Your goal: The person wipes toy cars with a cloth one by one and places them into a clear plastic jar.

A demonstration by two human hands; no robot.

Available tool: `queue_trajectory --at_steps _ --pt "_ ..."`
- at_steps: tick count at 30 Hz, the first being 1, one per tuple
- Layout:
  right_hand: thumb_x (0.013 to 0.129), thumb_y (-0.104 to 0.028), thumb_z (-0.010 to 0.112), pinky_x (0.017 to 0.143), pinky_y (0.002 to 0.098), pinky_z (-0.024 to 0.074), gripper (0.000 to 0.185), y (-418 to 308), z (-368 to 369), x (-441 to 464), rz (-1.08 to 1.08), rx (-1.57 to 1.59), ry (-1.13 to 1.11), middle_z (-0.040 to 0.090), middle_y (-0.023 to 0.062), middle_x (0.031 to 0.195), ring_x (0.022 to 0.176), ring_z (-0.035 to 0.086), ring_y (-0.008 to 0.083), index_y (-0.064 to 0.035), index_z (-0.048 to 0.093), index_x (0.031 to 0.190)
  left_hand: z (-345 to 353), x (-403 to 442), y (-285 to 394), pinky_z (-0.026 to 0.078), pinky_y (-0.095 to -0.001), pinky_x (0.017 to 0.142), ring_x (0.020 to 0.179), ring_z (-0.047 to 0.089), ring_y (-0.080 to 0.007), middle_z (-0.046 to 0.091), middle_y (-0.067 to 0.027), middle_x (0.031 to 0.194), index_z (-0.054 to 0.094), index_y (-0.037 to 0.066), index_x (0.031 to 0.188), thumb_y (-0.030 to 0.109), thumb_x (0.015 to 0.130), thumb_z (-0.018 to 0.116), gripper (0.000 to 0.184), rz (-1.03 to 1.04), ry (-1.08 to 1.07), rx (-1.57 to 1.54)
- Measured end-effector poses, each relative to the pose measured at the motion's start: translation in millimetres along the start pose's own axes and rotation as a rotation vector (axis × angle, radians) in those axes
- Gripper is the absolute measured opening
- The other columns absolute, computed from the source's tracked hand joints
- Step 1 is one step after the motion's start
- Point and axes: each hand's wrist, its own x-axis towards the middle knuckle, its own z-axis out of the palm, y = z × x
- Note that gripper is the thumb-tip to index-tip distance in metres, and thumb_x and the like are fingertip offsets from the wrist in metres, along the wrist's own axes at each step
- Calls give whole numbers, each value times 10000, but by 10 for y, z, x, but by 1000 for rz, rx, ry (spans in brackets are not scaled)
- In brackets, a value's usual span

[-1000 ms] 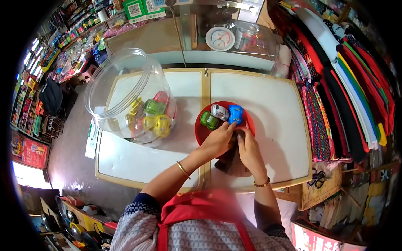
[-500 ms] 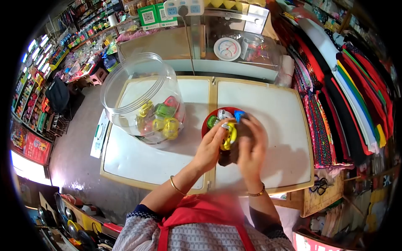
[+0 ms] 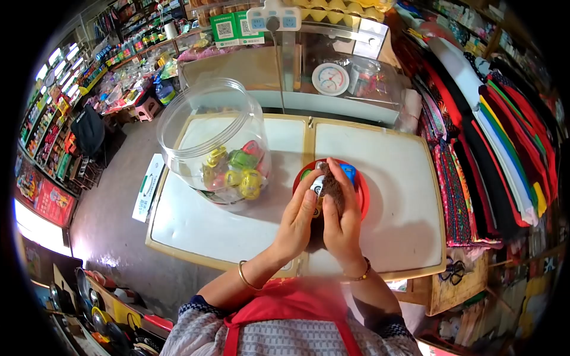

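Observation:
My left hand (image 3: 295, 221) is closed around a small toy car (image 3: 318, 187) that shows a whitish side and a bit of yellow. My right hand (image 3: 344, 228) presses a brown cloth (image 3: 334, 193) against the car from the right. Both hands are close together, fingers pointing away from me, over a red bowl (image 3: 363, 199). Inside the bowl, a blue toy (image 3: 348, 172) and part of a green toy (image 3: 306, 174) show; my hands hide the rest. On the left stands a clear plastic jar (image 3: 208, 139) with several yellow, green and red toys (image 3: 243, 159) at its bottom.
The white folding table (image 3: 208, 231) has a tan rim. A flat box (image 3: 148, 187) lies by its left edge. Behind it are a round dial gauge (image 3: 330, 79), a power strip (image 3: 273, 19) and green code cards (image 3: 237, 28). Folded fabrics (image 3: 475, 142) line the right side.
My hands have closed together, the right one bringing the brown cloth onto the toy car. The car has turned, so less yellow shows. The view has shifted slightly.

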Motion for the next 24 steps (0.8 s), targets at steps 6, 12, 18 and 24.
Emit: queue_trajectory --at_steps 6,12,18,24 --pt "791 45 538 1078 473 245 547 24 120 -229 -387 -404 -42 341 239 1405 1332 269 443 33 414 1323 51 21 167 330 -336 1035 1243 403 -220 411 -132 1352 323 27 1376 367 1016 250 500 40 32 -197" --pt "873 5 483 1039 383 328 409 -157 -87 -7 -106 -101 -22 440 228 1335 1258 420 356 58 448 1277 -40 -63 21 309 -296 1023 1233 413 -216 436 -138 1345 349 -12 1368 211 999 384 432 147 -47 116" --pt "743 70 555 1040 445 331 534 -211 -15 -88 -374 -483 -69 425 232 1337 1268 391 397 58 461 1269 -89 36 114 324 -309 1004 1185 443 -231 477 -146 1252 436 -25 1293 211 1008 340 383 239 -50 163" --pt "822 49 522 1034 410 339 426 -223 -58 -46 -224 -272 -70 473 215 1288 1233 439 358 53 477 1245 -167 -34 44 370 -286 946 1100 499 -197 525 -107 1176 462 -20 1245 247 1007 349 375 211 -76 203"
